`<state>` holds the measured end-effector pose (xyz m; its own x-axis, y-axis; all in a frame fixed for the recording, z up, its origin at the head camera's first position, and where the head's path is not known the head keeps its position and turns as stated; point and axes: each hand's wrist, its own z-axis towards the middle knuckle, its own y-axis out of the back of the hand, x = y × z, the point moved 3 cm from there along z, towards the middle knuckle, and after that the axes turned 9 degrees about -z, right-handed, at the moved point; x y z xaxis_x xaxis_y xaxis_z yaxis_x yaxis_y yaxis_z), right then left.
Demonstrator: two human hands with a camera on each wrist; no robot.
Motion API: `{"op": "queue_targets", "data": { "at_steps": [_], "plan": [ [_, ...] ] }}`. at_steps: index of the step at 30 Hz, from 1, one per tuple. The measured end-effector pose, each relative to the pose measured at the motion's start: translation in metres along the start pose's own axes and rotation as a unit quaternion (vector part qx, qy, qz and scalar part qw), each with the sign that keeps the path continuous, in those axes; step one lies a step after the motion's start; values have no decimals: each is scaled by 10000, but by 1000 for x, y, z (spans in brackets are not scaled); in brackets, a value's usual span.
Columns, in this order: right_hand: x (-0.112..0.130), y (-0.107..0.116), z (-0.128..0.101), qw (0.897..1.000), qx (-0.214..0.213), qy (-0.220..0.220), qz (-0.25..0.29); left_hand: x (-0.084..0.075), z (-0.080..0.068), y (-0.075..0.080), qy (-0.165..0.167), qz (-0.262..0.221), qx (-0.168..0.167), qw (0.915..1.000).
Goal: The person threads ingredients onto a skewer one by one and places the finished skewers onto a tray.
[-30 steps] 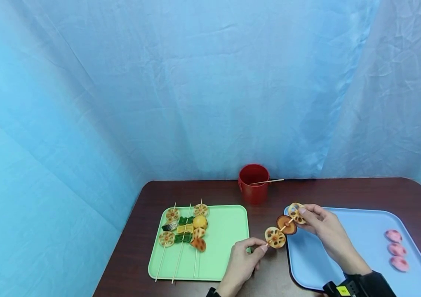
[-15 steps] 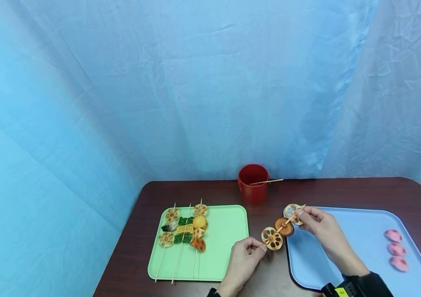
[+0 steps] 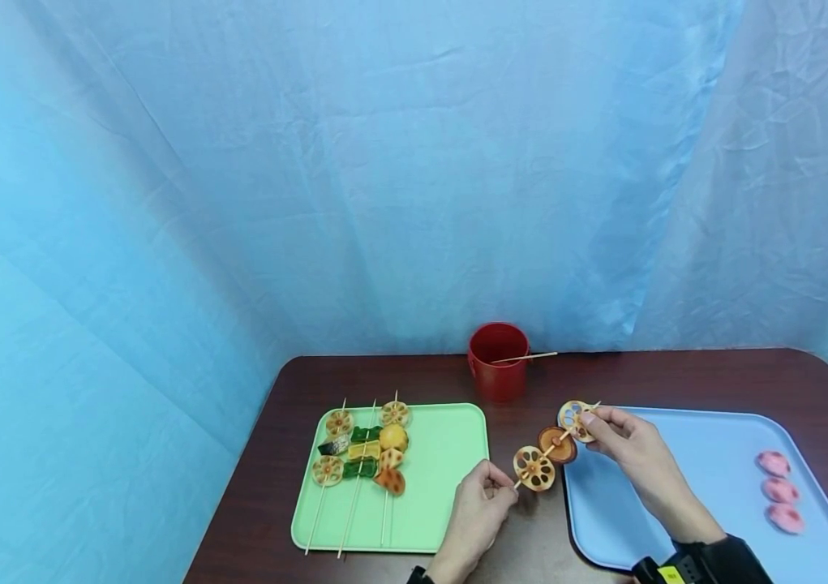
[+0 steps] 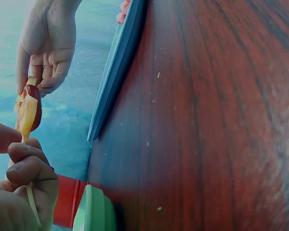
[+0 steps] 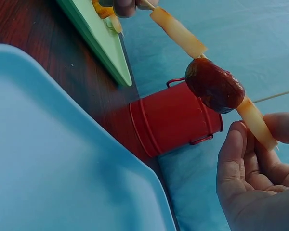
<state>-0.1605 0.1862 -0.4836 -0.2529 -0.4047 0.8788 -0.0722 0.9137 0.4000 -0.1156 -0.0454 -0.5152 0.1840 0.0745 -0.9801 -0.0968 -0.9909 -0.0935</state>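
Over the gap between the trays, a bamboo skewer slants with a lower lotus root slice (image 3: 534, 469), a brown mushroom (image 3: 558, 445) and an upper lotus root slice (image 3: 572, 415) threaded on it. My left hand (image 3: 476, 509) pinches the stick just below the lower slice; in the left wrist view its bare end runs back through the curled fingers. My right hand (image 3: 638, 464) pinches the upper slice between thumb and fingers, and the stick's tip pokes out past it. In the right wrist view the mushroom's glossy cap (image 5: 215, 85) sits between both slices.
A green tray (image 3: 450, 454) on the left bears three loaded skewers. The blue tray (image 3: 691, 454) on the right holds three pink pieces (image 3: 781, 490) near its right side. Behind stands a red cup (image 3: 499, 373) with a stick (image 3: 530, 357) leaning out over its rim.
The skewer and right hand have shifted slightly left, and the tip now shows beyond the upper slice. The left fingers have slid back, baring a bit of stick below the lower slice.
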Motion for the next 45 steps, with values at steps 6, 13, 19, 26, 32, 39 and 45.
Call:
{"op": "queue_targets", "data": {
  "at_steps": [6,13,19,26,32,39,45],
  "plan": [
    [-1,-3,1,9999,137,-25,-19,-3,0,-2,-49,44,119,9999],
    [2,-2,-1,10000,62,-15,-64,-3,5,3,-5,-64,286,9996],
    [4,-1,-1,10000,55,4,-66,-2,6,8,22,49,184,9998],
    [6,-2,0,10000,43,41,-51,-2,6,11,-180,131,359,9991],
    [6,0,1,10000,33,77,35,-3,6,12,-314,310,312,9985],
    [7,1,3,9999,51,162,-2,-2,5,12,-134,471,530,9974],
    [6,1,2,9998,107,89,-108,-4,4,12,-297,650,632,9954]
  ]
}}
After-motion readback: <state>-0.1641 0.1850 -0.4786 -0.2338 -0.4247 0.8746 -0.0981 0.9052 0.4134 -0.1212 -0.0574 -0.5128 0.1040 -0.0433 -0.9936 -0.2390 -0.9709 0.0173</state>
